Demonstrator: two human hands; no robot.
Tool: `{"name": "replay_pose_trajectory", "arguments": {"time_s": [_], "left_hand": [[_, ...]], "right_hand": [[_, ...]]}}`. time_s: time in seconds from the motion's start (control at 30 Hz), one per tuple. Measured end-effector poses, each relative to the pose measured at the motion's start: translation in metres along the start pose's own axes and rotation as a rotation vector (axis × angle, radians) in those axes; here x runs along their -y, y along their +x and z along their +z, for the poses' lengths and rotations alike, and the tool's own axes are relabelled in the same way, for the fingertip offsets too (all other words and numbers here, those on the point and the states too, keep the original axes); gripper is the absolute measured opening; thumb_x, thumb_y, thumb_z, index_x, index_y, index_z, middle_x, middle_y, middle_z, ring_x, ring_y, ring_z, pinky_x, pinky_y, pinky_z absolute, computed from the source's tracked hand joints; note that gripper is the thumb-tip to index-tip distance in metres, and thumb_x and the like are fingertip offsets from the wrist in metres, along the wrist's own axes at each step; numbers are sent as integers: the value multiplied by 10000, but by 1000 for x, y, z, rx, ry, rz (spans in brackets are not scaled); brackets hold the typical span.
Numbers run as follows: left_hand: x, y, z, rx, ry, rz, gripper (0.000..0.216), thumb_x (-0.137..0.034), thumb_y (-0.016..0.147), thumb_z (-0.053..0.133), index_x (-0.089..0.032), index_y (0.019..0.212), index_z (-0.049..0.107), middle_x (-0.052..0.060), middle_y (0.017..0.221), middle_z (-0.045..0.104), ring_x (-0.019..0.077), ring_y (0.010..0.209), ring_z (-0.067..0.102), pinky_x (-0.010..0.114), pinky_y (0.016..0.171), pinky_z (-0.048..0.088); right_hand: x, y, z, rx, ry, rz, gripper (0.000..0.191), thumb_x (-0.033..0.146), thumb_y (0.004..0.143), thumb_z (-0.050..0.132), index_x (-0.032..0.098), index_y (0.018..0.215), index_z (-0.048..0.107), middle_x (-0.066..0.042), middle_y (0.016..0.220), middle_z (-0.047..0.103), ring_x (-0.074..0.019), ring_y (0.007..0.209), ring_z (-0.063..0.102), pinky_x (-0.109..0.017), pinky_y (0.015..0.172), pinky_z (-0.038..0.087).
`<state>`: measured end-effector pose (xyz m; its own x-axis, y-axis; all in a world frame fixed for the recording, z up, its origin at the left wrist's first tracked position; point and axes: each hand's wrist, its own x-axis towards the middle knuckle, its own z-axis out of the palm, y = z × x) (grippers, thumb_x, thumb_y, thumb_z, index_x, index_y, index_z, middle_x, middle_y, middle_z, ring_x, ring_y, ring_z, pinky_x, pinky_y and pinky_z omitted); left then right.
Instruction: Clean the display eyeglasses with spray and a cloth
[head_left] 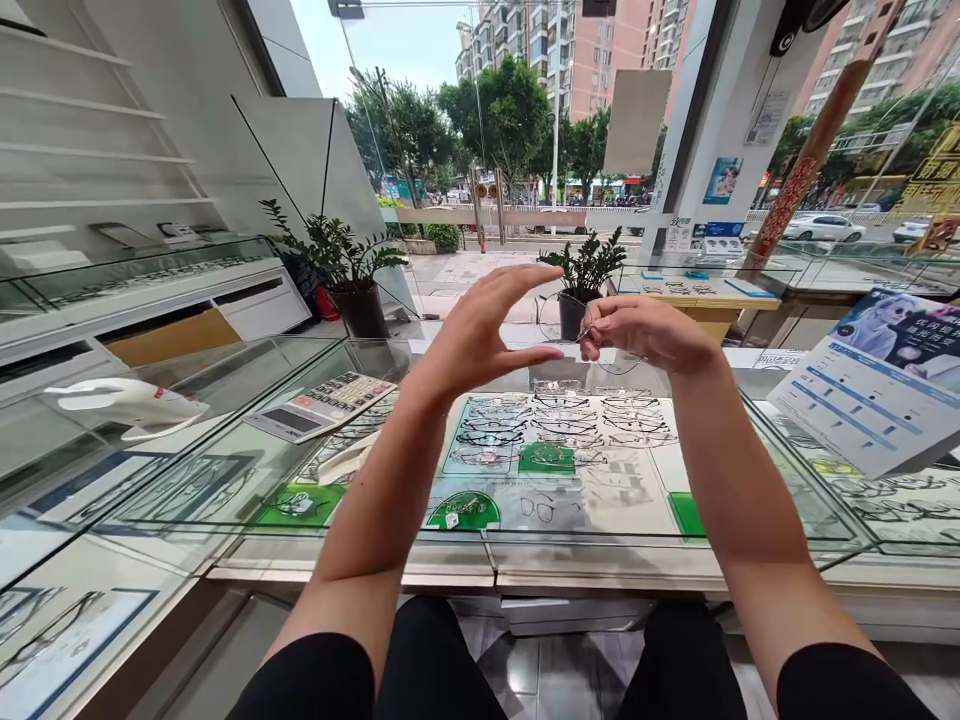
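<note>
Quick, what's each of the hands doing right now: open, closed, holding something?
Left hand: open, not gripping anything.
Right hand: closed, pinching a pair of thin-rimmed glasses.

I see a black left sleeve point(315, 680) and a matching right sleeve point(840, 685) on my feed, both short, cut loosely straight around the upper arm. The forearms point(382, 490), left hand point(480, 335) and right hand point(652, 335) are bare. Lower down, dark black trousers point(442, 660) cover both legs.
</note>
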<state>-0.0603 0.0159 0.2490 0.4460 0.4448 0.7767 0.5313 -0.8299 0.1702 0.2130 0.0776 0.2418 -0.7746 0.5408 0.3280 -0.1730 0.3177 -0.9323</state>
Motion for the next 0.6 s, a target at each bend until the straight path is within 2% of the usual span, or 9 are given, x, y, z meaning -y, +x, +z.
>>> {"name": "replay_pose_trajectory", "arguments": {"time_s": [0.1, 0.27, 0.37, 0.43, 0.5, 0.6], "left_hand": [[-5, 14, 5, -3, -39, 14, 694, -622, 831, 953, -262, 1392, 759, 120, 1411, 789, 359, 1377, 702, 544, 1256, 489], [-3, 18, 15, -56, -107, -12, 615, -573, 778, 1009, -268, 1273, 810, 77, 1144, 838, 319, 1162, 774, 496, 1150, 545], [4, 19, 17, -130, -123, -29, 644, -594, 741, 1025, -269, 1254, 810, 72, 1127, 813, 306, 1135, 764, 474, 1101, 575], [9, 19, 18, -205, -97, -18, 669, -644, 753, 1001, -269, 1268, 797, 74, 1138, 798, 302, 1147, 751, 467, 1085, 588], [14, 18, 18, -281, -52, -8, 690, -698, 783, 959, -273, 1295, 779, 77, 1149, 789, 298, 1158, 740, 462, 1072, 596], [21, 14, 20, -387, -6, 4, 691, -750, 833, 894, -297, 1336, 752, 81, 1185, 778, 282, 1133, 741, 436, 1009, 614]], "right_hand": [[17, -4, -3, -17, -56, -15, 230, 391, 942, 813, 238, 783, 748, -35, 792, 777, -206, 786, 704, -403, 820, 621], [17, -15, -1, -87, -111, -62, 288, 464, 966, 833, 234, 812, 755, -37, 805, 753, -215, 810, 725, -437, 883, 638], [17, -25, 3, -261, -132, -168, 319, 552, 1001, 822, 237, 954, 791, -48, 961, 754, -235, 983, 762, -446, 995, 644], [19, -30, 7, -386, -149, -233, 307, 548, 983, 850, 259, 1069, 796, -41, 1069, 741, -244, 1128, 757, -422, 1055, 637], [21, -33, 10, -479, -191, -284, 357, 482, 912, 936, 293, 1176, 788, -25, 1140, 727, -250, 1226, 735, -395, 1081, 631], [22, -33, 15, -551, -302, -381, 549, 391, 797, 1028, 344, 1279, 770, -8, 1252, 712, -255, 1243, 718, -394, 1082, 640]]}}
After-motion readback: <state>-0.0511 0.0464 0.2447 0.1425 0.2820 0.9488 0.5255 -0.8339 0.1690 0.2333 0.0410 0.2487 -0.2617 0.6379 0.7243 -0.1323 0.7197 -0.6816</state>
